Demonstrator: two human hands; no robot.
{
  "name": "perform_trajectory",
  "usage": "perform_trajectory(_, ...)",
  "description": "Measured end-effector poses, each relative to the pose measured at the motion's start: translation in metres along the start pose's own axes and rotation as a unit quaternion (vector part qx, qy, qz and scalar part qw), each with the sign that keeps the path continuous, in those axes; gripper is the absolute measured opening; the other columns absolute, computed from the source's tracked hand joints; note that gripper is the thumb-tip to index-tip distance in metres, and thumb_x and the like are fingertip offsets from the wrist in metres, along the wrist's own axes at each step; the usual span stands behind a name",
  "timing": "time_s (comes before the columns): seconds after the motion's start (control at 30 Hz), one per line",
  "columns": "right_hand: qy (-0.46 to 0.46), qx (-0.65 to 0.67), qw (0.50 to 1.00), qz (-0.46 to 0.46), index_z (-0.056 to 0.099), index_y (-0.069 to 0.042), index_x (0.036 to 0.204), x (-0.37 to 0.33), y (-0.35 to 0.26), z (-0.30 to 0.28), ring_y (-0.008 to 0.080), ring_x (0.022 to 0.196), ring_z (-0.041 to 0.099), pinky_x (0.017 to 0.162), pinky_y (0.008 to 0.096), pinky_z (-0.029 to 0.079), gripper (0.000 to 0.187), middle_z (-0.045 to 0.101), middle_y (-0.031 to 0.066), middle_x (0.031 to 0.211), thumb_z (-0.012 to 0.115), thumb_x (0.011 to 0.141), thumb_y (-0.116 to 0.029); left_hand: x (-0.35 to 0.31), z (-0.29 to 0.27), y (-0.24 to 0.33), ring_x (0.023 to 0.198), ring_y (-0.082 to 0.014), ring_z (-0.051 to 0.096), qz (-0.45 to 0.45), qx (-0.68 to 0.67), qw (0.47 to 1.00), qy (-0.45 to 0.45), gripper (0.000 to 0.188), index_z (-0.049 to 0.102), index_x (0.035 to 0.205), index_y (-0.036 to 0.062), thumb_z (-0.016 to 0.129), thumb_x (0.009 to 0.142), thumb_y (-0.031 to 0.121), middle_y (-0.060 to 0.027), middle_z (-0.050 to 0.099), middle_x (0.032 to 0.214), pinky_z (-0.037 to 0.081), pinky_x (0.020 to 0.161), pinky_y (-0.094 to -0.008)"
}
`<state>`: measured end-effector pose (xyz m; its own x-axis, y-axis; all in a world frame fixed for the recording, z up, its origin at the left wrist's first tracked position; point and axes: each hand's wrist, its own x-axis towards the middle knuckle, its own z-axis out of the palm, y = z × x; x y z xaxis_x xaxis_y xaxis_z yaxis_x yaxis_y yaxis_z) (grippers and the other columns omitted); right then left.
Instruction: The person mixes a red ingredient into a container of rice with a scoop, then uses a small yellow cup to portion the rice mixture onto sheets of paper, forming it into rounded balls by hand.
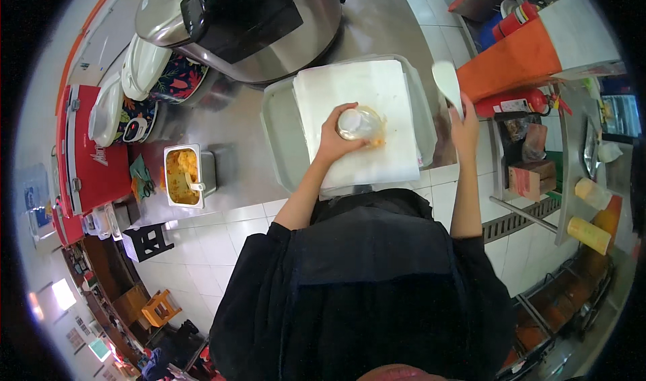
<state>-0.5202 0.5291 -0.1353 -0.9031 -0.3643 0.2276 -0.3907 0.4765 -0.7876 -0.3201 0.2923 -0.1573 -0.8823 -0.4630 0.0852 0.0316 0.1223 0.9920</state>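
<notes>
Two grips are closed: the left hand (333, 137) clamps a clear round container (358, 122) against white sheets (383, 167), seemingly to steady it; the right hand (464, 129) grasps a white paddle (445, 80) off to the side, probably so it clears them. Beneath, a tray (271, 139) likely shields the worktop (241, 129).

Lighting was bright and fairly even, leaving pale reflections along the steel counter (235, 135) and the rounded cooker (316, 28). White sheets (393, 98) looked almost washed out, highlights blurred the outline of the clear container (360, 122), and the black clothing (377, 320) lost detail. A bright panel (64, 294) glared at lower left. Straight edges bowed strongly toward the dark rim, where details turned soft
</notes>
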Motion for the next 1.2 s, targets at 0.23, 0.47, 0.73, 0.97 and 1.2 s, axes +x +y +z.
perform_trajectory(0.23, -0.053, -0.040, 0.995, -0.070, 0.049, -0.003, 0.119, 0.122, -0.028, 0.089, 0.0365, 0.098, 0.056, 0.085, 0.0396, 0.043, 0.043, 0.059, 0.0214, 0.106, 0.057, 0.079, -0.018, -0.015, -0.034, -0.021, 0.119, -0.0263, 0.043, -0.103, -0.451, 0.876, 0.137, 0.057, 0.035, 0.128, 0.0063, 0.055, 0.082, 0.034, -0.0117, 0.046, 0.126, 0.036, 0.100, -0.0414)
perform_trajectory(0.47, -0.083, -0.047, 0.970, -0.222, 0.049, -0.004, 0.122, 0.146, 0.006, 0.135, 0.0363, 0.110, 0.045, 0.095, 0.0432, 0.035, 0.048, 0.052, 0.0204, 0.118, 0.061, 0.078, -0.021, -0.103, -0.140, 0.090, 0.121, -0.0303, 0.040, 0.106, -0.525, 0.791, 0.296, 0.065, 0.034, 0.132, 0.0116, 0.049, 0.083, 0.052, -0.0097, 0.041, 0.132, 0.032, 0.100, -0.0509)
perform_trajectory(0.73, -0.207, 0.001, 0.972, -0.108, 0.059, -0.001, 0.069, -0.008, -0.066, 0.079, 0.0198, 0.055, 0.050, 0.054, 0.0313, 0.041, 0.027, 0.054, 0.0100, 0.061, 0.063, 0.081, -0.025, -0.207, -0.322, 0.082, 0.106, -0.0235, 0.051, -0.020, 0.000, 0.828, 0.560, 0.064, 0.036, 0.128, 0.0019, 0.064, 0.080, 0.035, -0.0170, 0.049, 0.117, 0.043, 0.090, -0.0363)
perform_trajectory(0.97, -0.451, -0.019, 0.858, -0.245, 0.064, -0.010, 0.093, -0.071, -0.092, 0.029, 0.0248, 0.091, 0.051, 0.078, 0.0343, 0.044, 0.027, 0.057, 0.0073, 0.090, 0.070, 0.072, -0.025, -0.110, -0.186, 0.114, 0.100, -0.0370, 0.050, 0.029, 0.647, 0.703, 0.294, 0.056, 0.054, 0.111, 0.0041, 0.073, 0.061, 0.022, -0.0232, 0.053, 0.110, 0.039, 0.086, -0.0471)
perform_trajectory(1.2, -0.413, -0.066, 0.866, -0.274, 0.065, -0.012, 0.084, -0.086, -0.058, 0.012, 0.0220, 0.084, 0.051, 0.073, 0.0341, 0.045, 0.023, 0.057, 0.0023, 0.083, 0.072, 0.066, -0.022, -0.070, -0.022, 0.057, 0.088, -0.0248, 0.058, 0.082, 0.398, 0.886, -0.222, 0.034, 0.062, 0.100, 0.0113, 0.069, 0.071, 0.028, -0.0067, 0.061, 0.095, 0.047, 0.077, -0.0354)
